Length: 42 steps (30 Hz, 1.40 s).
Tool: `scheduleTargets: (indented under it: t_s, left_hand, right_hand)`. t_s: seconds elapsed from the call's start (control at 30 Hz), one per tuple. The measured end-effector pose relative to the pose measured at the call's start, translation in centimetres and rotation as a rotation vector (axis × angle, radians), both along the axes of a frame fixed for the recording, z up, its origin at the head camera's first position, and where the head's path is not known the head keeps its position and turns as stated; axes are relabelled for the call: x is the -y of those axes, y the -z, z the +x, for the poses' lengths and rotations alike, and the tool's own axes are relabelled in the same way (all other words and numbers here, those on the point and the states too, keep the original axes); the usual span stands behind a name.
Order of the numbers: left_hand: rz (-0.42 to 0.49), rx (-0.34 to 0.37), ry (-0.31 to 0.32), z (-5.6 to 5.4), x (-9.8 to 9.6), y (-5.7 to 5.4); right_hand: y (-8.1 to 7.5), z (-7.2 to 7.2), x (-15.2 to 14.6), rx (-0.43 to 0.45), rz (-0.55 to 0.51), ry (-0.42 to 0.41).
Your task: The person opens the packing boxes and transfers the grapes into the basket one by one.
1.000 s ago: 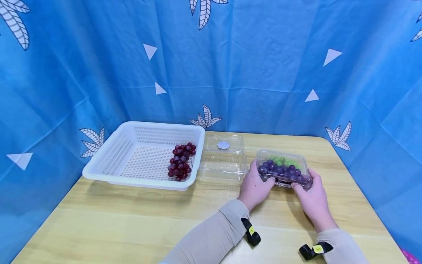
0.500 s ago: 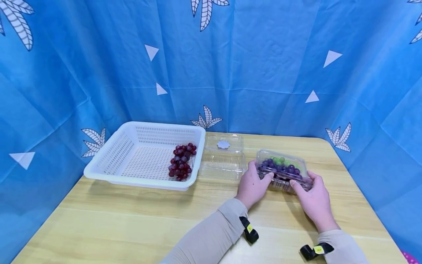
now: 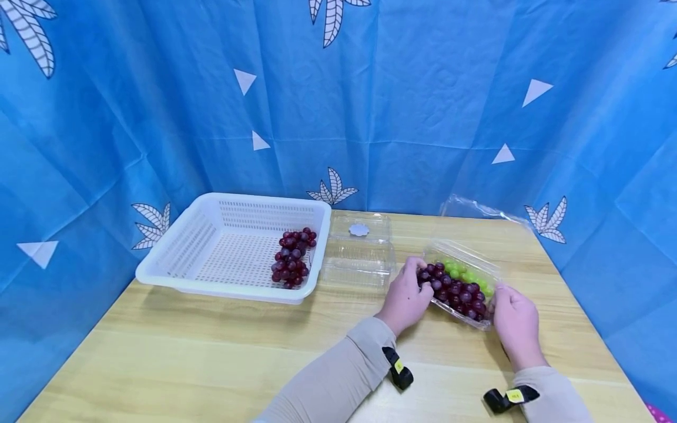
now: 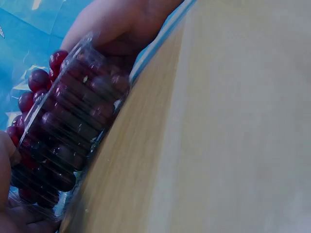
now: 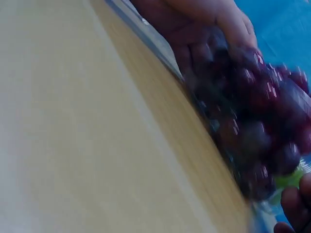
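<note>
Left hand (image 3: 406, 298) grips the left end of a clear box (image 3: 461, 316), right of centre in the head frame | right hand (image 3: 515, 322) holds its right end | lid (image 3: 483, 210) raised behind | inside, dark red grapes (image 3: 459, 294) nearer, green grapes (image 3: 461, 272) farther | white basket (image 3: 233, 291), left of centre.

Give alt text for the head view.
Someone's left hand and right hand grip an open clear container of red and green grapes. To its left, another clear container and a white basket of red grapes rest on a table.
</note>
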<state>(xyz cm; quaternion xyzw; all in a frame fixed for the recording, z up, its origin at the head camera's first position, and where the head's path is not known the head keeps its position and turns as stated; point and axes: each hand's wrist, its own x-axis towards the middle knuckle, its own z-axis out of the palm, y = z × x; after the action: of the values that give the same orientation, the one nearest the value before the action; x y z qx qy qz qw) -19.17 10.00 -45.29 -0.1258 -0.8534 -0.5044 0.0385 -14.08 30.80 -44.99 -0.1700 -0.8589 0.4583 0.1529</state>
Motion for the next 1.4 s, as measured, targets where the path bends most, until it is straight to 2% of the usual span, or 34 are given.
scheduleTargets:
  t_s: [0.17, 0.37, 0.57, 0.73, 0.9, 1.1, 1.33, 1.4]
  left_hand:
    - [-0.009, 0.014, -0.015, 0.0, -0.3, 0.1]
    - [0.008, 0.029, -0.018, -0.2, -0.3, 0.5]
    - [-0.02, 0.023, -0.015, -0.3, -0.2, 0.6]
    - [-0.05, -0.008, -0.012, -0.2, -0.2, 0.6]
    - [-0.098, -0.069, 0.003, 0.0, -0.5, 0.7]
    - [-0.253, -0.185, 0.034, 0.2, -0.6, -0.1]
    - [-0.56, -0.377, 0.142, 0.5, -1.1, -2.1]
    - [-0.652, -0.404, 0.179, 0.5, -1.4, -2.8]
  right_hand:
    - [0.6, 0.2, 0.0, -0.028, 0.019, -0.02]
    - [0.6, 0.0, 0.1, -0.014, -0.038, -0.056]
    - [0.5, -0.2, 0.3, -0.016, -0.078, -0.093]
    - [0.5, -0.3, 0.4, -0.024, -0.086, -0.107]
    - [0.5, -0.3, 0.1, -0.011, -0.092, -0.173]
    - [0.5, -0.4, -0.2, -0.02, -0.063, -0.234]
    - [0.4, -0.5, -0.3, -0.056, 0.0, -0.249]
    - [0.4, -0.5, -0.3, -0.061, 0.009, -0.257]
